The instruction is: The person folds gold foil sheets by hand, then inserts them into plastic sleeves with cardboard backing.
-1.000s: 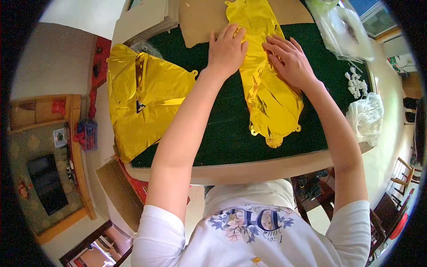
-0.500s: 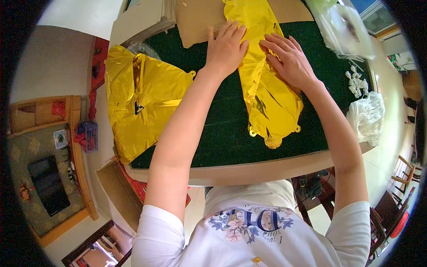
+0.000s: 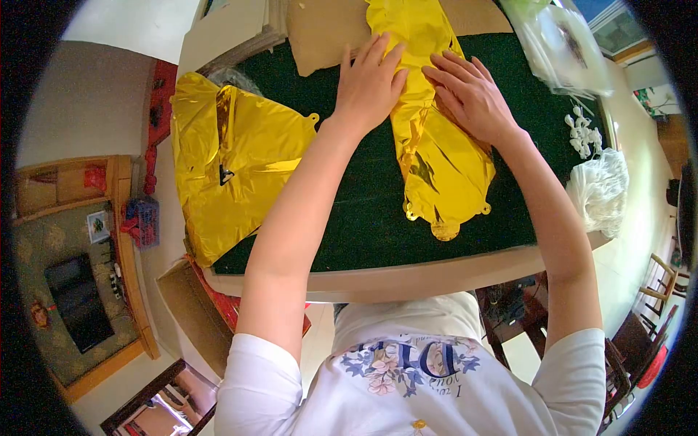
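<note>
A deflated gold foil balloon [image 3: 451, 171] lies lengthwise on the dark green table cover [image 3: 349, 225], its rounded, tabbed end toward me. My left hand [image 3: 369, 83] rests along its left edge, fingers stretched out and pointing away. On its right side lies my right hand [image 3: 476, 98], flat with the fingers extended over the foil. The foil between the hands is creased and narrowed. A second gold foil balloon [image 3: 251, 152] is spread on the left of the table, partly hidden behind my left forearm.
Brown cardboard [image 3: 320, 36] and stacked pale sheets [image 3: 240, 29] lie at the far side. Clear plastic bags [image 3: 563, 51], small white pieces [image 3: 583, 133] and a white bundle [image 3: 600, 192] line the right edge. An open cardboard box [image 3: 193, 312] stands below the table's left corner.
Both hands stay in nearly the same place. The foil between them has bunched and creased slightly more, and the near end has shifted very little.
</note>
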The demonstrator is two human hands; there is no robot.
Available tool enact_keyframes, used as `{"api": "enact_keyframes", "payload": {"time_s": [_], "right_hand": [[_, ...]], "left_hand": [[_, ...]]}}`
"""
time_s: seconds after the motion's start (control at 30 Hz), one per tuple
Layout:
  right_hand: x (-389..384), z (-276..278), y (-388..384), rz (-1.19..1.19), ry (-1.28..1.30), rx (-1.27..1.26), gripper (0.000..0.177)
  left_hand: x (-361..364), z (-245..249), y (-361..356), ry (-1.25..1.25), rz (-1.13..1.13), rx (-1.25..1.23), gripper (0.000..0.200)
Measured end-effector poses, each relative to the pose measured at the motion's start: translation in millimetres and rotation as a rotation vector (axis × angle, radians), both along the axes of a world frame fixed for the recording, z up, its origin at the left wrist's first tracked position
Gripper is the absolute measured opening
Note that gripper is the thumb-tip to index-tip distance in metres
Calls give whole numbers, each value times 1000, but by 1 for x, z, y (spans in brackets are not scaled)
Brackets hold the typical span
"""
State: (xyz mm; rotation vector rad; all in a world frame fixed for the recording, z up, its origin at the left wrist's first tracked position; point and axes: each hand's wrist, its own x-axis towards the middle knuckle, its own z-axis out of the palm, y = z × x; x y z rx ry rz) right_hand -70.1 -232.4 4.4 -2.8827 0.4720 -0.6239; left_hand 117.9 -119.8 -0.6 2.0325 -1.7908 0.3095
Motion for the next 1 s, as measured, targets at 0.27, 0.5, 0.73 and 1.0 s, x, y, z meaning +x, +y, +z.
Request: {"api": "enact_keyframes", "payload": {"time_s": [0.27, 0.5, 0.73, 1.0], "right_hand": [[1, -5, -1, -2, -36, -21, 38], [2, -11, -3, 8, -83, -62, 36], [2, -14, -5, 29, -56, -112, 38], [1, -6, -4, 36, 5, -64, 38]], "left_hand": [[-41, 9, 82, 85, -27, 147, 38], [-72, 20, 128, 101, -71, 202, 38], [-89, 23, 167, 59, -127, 248, 45], [-93, 17, 182, 70, -114, 185, 49]]}}
